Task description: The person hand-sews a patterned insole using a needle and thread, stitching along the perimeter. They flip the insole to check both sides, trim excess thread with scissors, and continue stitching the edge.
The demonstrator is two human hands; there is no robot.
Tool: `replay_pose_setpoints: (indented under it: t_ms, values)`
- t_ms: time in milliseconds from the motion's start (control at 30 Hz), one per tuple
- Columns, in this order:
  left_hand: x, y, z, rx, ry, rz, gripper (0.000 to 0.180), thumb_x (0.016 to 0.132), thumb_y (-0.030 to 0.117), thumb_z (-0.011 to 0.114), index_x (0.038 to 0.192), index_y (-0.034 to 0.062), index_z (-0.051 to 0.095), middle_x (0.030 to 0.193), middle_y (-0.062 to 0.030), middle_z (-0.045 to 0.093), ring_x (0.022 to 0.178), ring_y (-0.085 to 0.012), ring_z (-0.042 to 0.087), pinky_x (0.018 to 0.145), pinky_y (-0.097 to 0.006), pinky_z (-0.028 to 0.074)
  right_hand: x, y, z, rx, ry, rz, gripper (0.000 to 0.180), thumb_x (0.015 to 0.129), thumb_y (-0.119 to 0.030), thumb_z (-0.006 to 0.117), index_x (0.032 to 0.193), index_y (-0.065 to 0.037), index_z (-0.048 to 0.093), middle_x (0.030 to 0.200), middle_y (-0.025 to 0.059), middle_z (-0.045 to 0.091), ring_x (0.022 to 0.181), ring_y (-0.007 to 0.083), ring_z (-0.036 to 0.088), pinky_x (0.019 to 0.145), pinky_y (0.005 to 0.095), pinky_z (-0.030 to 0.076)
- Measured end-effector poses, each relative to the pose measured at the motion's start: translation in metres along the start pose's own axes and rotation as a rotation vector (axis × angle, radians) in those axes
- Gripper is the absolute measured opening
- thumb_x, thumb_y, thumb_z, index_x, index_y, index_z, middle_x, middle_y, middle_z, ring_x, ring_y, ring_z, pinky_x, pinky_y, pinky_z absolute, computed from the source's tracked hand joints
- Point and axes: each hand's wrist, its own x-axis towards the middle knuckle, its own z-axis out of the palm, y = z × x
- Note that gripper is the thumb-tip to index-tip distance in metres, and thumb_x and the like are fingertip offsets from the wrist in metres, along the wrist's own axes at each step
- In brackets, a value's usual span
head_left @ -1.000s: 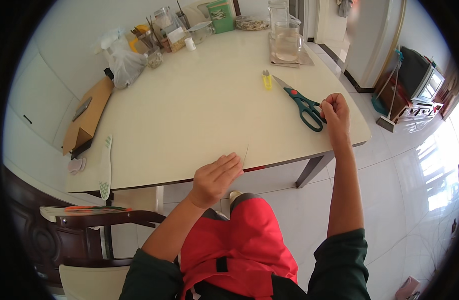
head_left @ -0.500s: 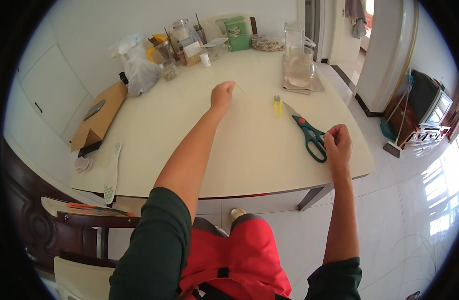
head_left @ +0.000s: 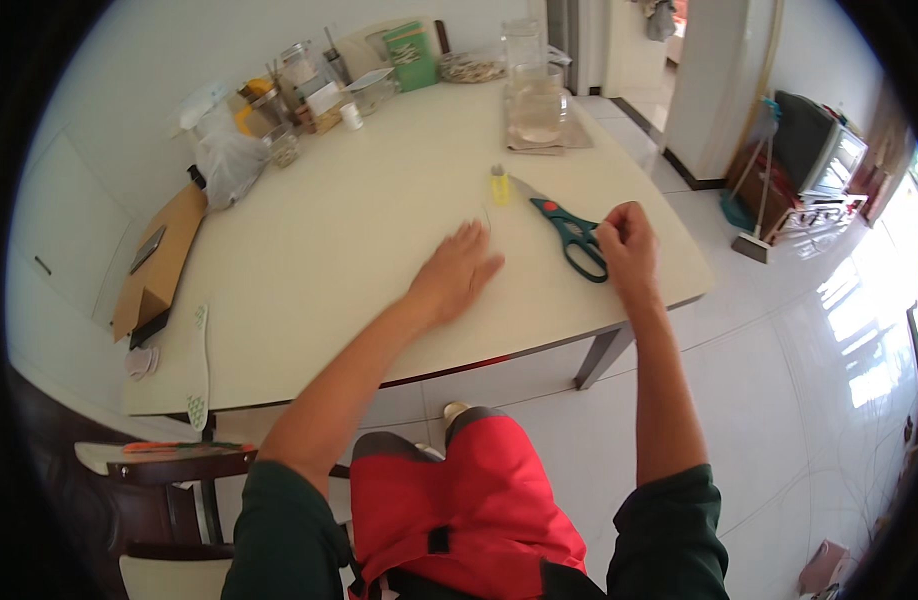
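Note:
My left hand [head_left: 457,270] is over the middle of the cream table [head_left: 329,240], palm down, fingers apart. A thin dark strand [head_left: 488,216], like a thread or fine wire, lies by its fingertips; I cannot tell whether they touch. My right hand [head_left: 631,252] is closed in a pinch beside the handles of the large green scissors [head_left: 560,218]; whatever it pinches is too small to make out. Those scissors lie flat with their blades pointing away to the left. Small snips with yellow handles [head_left: 500,189] rest by the blade tips.
At the far right, a glass pitcher [head_left: 537,112] stands on a folded cloth [head_left: 576,137]. Jars, a plastic bag [head_left: 229,165] and a green box [head_left: 410,55] line the back. Cardboard [head_left: 174,240] and a patterned strip [head_left: 203,365] occupy the left side. A chair [head_left: 184,466] adjoins the front left.
My left hand has come back toward me and changed from closed to spread fingers. The thin strand it had is now at its fingertips. My right hand stays pinched by the scissors. The view has shifted.

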Motion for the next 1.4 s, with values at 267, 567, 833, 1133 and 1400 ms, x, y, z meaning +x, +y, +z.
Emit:
replay_pose_setpoints:
  t_ms: [267,567,833,1133,1400]
  values:
    - [-0.096,0.047,0.016,0.338,0.379,0.383,0.044,0.087,0.023,0.060,0.122,-0.0026,0.051,0.124,-0.0179,0.054,0.116,-0.0297,0.053,0.093,-0.037,0.047,-0.001,-0.002,-0.002,-0.035,0.001,0.008,0.008,0.080,-0.006,0.056,0.082,-0.002,0.050,0.065,0.0064,0.054,0.058,0.0152,0.050,0.057,0.0295,0.043]
    - [-0.126,0.025,0.013,0.059,0.614,0.524,0.019,0.077,0.001,0.061,0.095,-0.0012,0.066,0.097,-0.0134,0.066,0.090,-0.0233,0.065,0.075,-0.028,0.055,-0.007,-0.012,0.007,0.004,-0.226,-0.059,0.008,0.081,-0.006,0.055,0.083,-0.001,0.048,0.065,0.0086,0.053,0.058,0.0176,0.049,0.056,0.0308,0.043]
    - [-0.008,0.036,-0.060,-0.884,0.678,-0.145,0.019,0.086,0.008,0.065,0.096,-0.0085,0.064,0.089,-0.0119,0.067,0.080,-0.0155,0.065,0.077,-0.026,0.053,-0.004,-0.007,0.007,0.113,-0.205,0.051,0.008,0.082,-0.005,0.054,0.083,-0.002,0.047,0.065,0.0060,0.052,0.057,0.0127,0.046,0.054,0.0278,0.040]
    - [0.158,0.051,-0.030,-0.640,0.211,-0.076,0.051,0.083,0.002,0.049,0.133,-0.0019,0.044,0.135,-0.0142,0.049,0.121,-0.0204,0.049,0.100,-0.029,0.037,-0.001,-0.005,0.007,0.217,0.212,0.106,0.008,0.082,-0.005,0.055,0.081,-0.002,0.047,0.065,0.0010,0.049,0.058,0.0083,0.043,0.054,0.0255,0.040]
    - [0.109,0.016,-0.050,-0.690,0.253,-0.107,0.059,0.080,0.000,0.046,0.138,0.0009,0.037,0.143,-0.0121,0.039,0.133,-0.0213,0.035,0.109,-0.031,0.026,0.001,0.003,0.008,0.181,0.198,0.130,0.008,0.083,-0.006,0.057,0.087,-0.001,0.052,0.073,0.0016,0.052,0.063,0.0084,0.047,0.059,0.0230,0.042]
